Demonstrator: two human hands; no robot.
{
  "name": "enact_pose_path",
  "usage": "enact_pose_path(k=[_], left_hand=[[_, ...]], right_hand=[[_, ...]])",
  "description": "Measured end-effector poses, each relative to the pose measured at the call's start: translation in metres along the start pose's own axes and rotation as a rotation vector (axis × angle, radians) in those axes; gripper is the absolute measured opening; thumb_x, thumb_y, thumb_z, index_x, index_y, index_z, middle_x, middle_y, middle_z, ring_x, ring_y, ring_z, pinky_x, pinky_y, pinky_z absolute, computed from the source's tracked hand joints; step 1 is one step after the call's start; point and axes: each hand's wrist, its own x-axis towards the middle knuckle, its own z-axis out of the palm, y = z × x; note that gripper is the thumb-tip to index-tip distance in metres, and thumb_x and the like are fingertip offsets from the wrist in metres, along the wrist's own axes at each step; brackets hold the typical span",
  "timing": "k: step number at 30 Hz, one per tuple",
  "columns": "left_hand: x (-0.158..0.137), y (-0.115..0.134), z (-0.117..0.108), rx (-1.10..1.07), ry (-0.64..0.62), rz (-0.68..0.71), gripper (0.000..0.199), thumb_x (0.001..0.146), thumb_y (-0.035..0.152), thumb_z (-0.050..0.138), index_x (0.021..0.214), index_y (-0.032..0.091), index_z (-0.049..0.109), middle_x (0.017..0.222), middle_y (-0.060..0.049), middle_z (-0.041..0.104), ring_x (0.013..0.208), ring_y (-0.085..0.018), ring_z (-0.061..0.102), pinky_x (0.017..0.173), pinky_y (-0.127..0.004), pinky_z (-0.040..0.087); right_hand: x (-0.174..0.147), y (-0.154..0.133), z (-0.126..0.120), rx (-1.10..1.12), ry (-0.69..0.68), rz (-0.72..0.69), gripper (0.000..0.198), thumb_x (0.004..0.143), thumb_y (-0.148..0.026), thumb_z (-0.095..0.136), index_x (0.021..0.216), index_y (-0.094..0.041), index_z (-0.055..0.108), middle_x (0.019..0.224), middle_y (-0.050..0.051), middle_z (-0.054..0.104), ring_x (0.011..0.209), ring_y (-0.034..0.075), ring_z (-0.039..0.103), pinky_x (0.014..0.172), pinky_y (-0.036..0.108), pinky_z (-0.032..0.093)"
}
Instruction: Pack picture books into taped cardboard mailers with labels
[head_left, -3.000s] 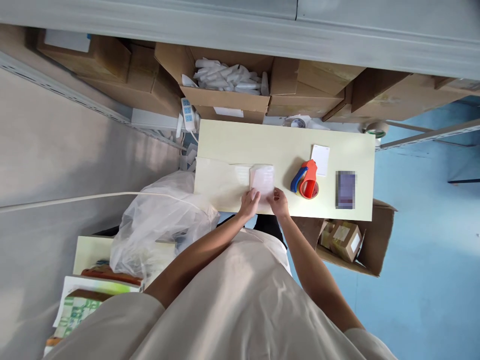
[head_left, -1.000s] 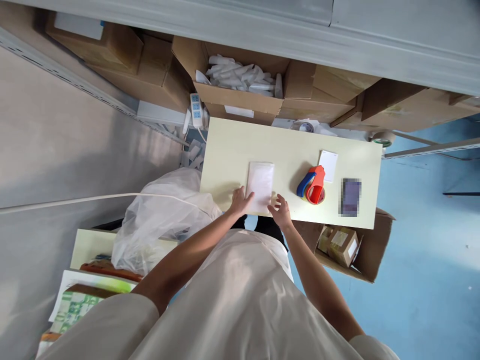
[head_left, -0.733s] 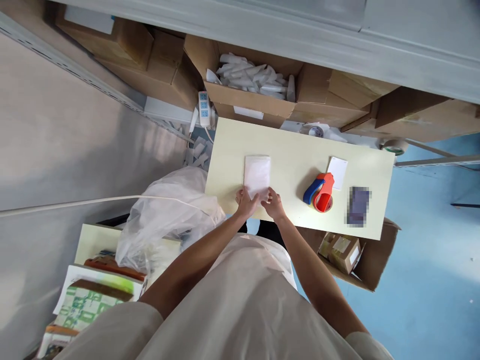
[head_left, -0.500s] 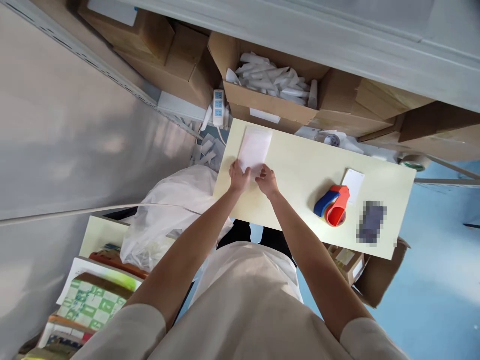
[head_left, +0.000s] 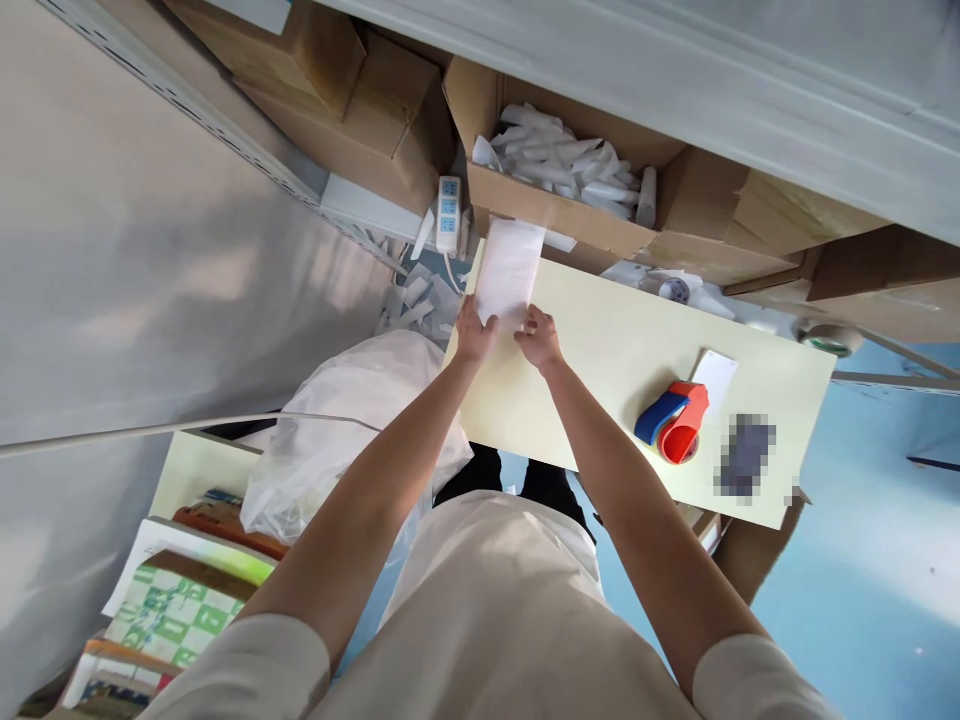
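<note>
A flat white rectangular packet is held between my hands over the left end of the pale table; whether it is paper or thin plastic I cannot tell. Its far end reaches past the table's back edge, in front of the open carton. My left hand grips the near left corner, thumb on top. At the near right corner, my right hand pinches the edge with curled fingers. The undersides of both hands are hidden.
On the table's right side sit a red and blue tape dispenser, a white card and a blurred dark object. Behind stands an open carton of white rolled pieces. A power strip and plastic bag lie left.
Both hands have moved the white packet away from me, so its far end now passes the table's back edge. My right hand has closed in on its near right corner.
</note>
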Motion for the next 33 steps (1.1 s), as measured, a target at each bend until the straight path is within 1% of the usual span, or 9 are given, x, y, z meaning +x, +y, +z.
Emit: enact_pose_path(k=[3, 5, 11, 14, 16, 18, 25, 29, 33], left_hand=[[-0.029, 0.004, -0.009, -0.019, 0.055, 0.018, 0.065, 0.082, 0.036, 0.056, 0.137, 0.01, 0.035, 0.145, -0.019, 0.038, 0.138, -0.029, 0.029, 0.115, -0.04, 0.017], [-0.06, 0.004, -0.015, -0.014, 0.016, 0.076, 0.064, 0.083, 0.038, 0.054, 0.138, 0.013, 0.034, 0.145, -0.018, 0.038, 0.137, -0.028, 0.03, 0.115, -0.04, 0.02], [-0.172, -0.004, -0.026, 0.044, -0.249, 0.139, 0.052, 0.085, 0.038, 0.048, 0.133, 0.018, 0.041, 0.138, -0.015, 0.046, 0.131, -0.027, 0.04, 0.11, -0.044, 0.031], [-0.212, -0.009, -0.025, 0.022, -0.369, 0.107, 0.046, 0.085, 0.041, 0.047, 0.126, 0.02, 0.049, 0.13, -0.013, 0.054, 0.123, -0.026, 0.049, 0.103, -0.043, 0.041], [-0.23, -0.01, -0.022, 0.0, -0.384, 0.075, 0.041, 0.084, 0.039, 0.048, 0.121, 0.021, 0.053, 0.124, -0.011, 0.059, 0.116, -0.025, 0.055, 0.098, -0.041, 0.045], [-0.243, -0.009, -0.02, -0.005, -0.329, 0.057, 0.038, 0.082, 0.036, 0.05, 0.117, 0.023, 0.056, 0.12, -0.009, 0.062, 0.112, -0.025, 0.058, 0.097, -0.041, 0.046], [-0.296, 0.003, -0.027, -0.121, 0.076, 0.006, 0.039, 0.08, 0.034, 0.053, 0.117, 0.022, 0.056, 0.12, -0.008, 0.063, 0.11, -0.023, 0.06, 0.099, -0.041, 0.045], [-0.34, -0.003, -0.05, -0.223, 0.261, -0.087, 0.035, 0.08, 0.034, 0.054, 0.113, 0.022, 0.057, 0.114, -0.008, 0.066, 0.103, -0.022, 0.063, 0.09, -0.038, 0.051], [-0.392, -0.034, -0.077, -0.314, 0.482, -0.205, 0.035, 0.081, 0.037, 0.054, 0.111, 0.02, 0.058, 0.109, -0.011, 0.067, 0.097, -0.023, 0.065, 0.078, -0.037, 0.053]], right_hand=[[-0.036, 0.001, -0.01, 0.057, 0.047, 0.095, 0.064, 0.065, -0.017, 0.058, 0.128, -0.021, 0.049, 0.122, 0.013, 0.048, 0.1, 0.021, 0.056, 0.079, 0.037, 0.054], [-0.076, 0.007, -0.021, 0.1, 0.023, 0.111, 0.06, 0.068, -0.021, 0.057, 0.127, -0.022, 0.05, 0.124, 0.013, 0.049, 0.1, 0.021, 0.057, 0.078, 0.036, 0.055], [-0.216, 0.045, -0.078, 0.104, 0.023, 0.268, 0.048, 0.073, -0.033, 0.058, 0.118, -0.02, 0.055, 0.113, 0.012, 0.059, 0.079, 0.016, 0.063, 0.069, 0.032, 0.056], [-0.258, 0.062, -0.104, 0.022, 0.009, 0.266, 0.041, 0.071, -0.034, 0.058, 0.11, -0.019, 0.059, 0.102, 0.01, 0.064, 0.067, 0.015, 0.062, 0.064, 0.033, 0.055], [-0.267, 0.068, -0.117, -0.009, -0.039, 0.201, 0.035, 0.07, -0.033, 0.058, 0.102, -0.02, 0.063, 0.096, 0.008, 0.066, 0.063, 0.015, 0.061, 0.062, 0.033, 0.054], [-0.262, 0.069, -0.124, -0.015, -0.099, 0.126, 0.031, 0.069, -0.033, 0.059, 0.097, -0.022, 0.065, 0.091, 0.006, 0.067, 0.061, 0.016, 0.061, 0.061, 0.033, 0.054], [-0.216, 0.025, -0.13, 0.047, -0.288, -0.109, 0.03, 0.07, -0.038, 0.06, 0.096, -0.022, 0.066, 0.088, 0.007, 0.069, 0.065, 0.018, 0.063, 0.064, 0.035, 0.054], [-0.21, -0.01, -0.107, 0.074, -0.42, -0.206, 0.033, 0.071, -0.041, 0.062, 0.097, -0.022, 0.065, 0.091, 0.008, 0.069, 0.071, 0.019, 0.064, 0.068, 0.036, 0.054], [-0.235, -0.033, -0.059, 0.07, -0.637, -0.294, 0.034, 0.072, -0.044, 0.063, 0.098, -0.022, 0.065, 0.092, 0.008, 0.068, 0.076, 0.021, 0.064, 0.072, 0.037, 0.053]])
